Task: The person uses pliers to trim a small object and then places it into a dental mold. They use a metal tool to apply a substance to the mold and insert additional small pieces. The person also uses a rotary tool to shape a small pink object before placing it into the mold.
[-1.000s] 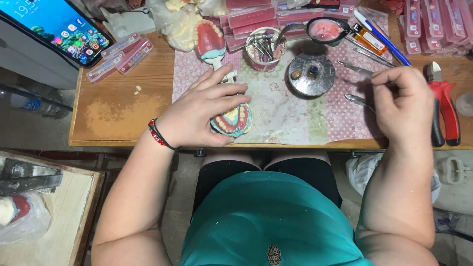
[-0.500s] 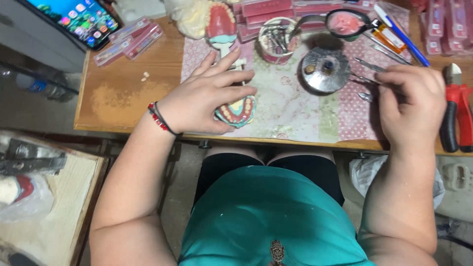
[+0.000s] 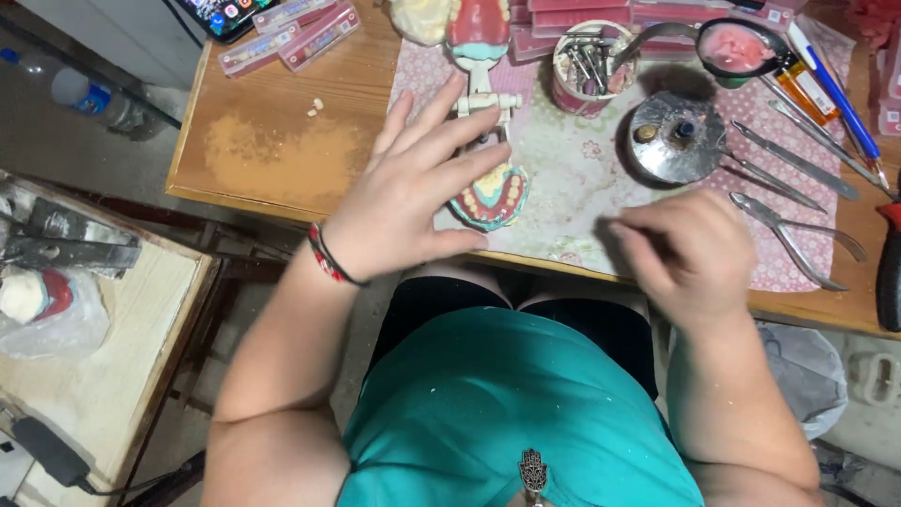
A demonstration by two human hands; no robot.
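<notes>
The left hand [image 3: 413, 192] lies flat with its fingers [image 3: 441, 103] spread wide, and it holds nothing. It rests partly over a teeth model [image 3: 493, 195], which has pink gums and pale teeth. The model lies on a flowery mat [image 3: 572, 178] on the wooden worktop [image 3: 272, 150], near the front edge. A white hinge frame [image 3: 483, 99] joins it to a second model half [image 3: 477, 28] standing further back. The right hand [image 3: 690, 258] is blurry. It sits at the front edge of the worktop, to the right of the model and apart from it. Its fingers [image 3: 629, 235] are curled in, but I cannot tell if they hold anything. Just behind this hand is a round metal dish [image 3: 671, 141]. To the right of the hand lie pliers [image 3: 788, 235] and some thin metal tools [image 3: 798, 160]. Further back stands a pink cup [image 3: 589, 70] full of small tools. Beside it is a spoon [image 3: 737, 47] with pink wax in its bowl. A blue pen [image 3: 840, 99] lies near the right end. Flat pink boxes [image 3: 291, 38] sit at the back left, next to a phone [image 3: 225, 11]. A patch of orange dust [image 3: 282, 160] covers the bare wood on the left. A red and black band [image 3: 324, 258] is on the left wrist. The person wears a teal shirt [image 3: 497, 422].
</notes>
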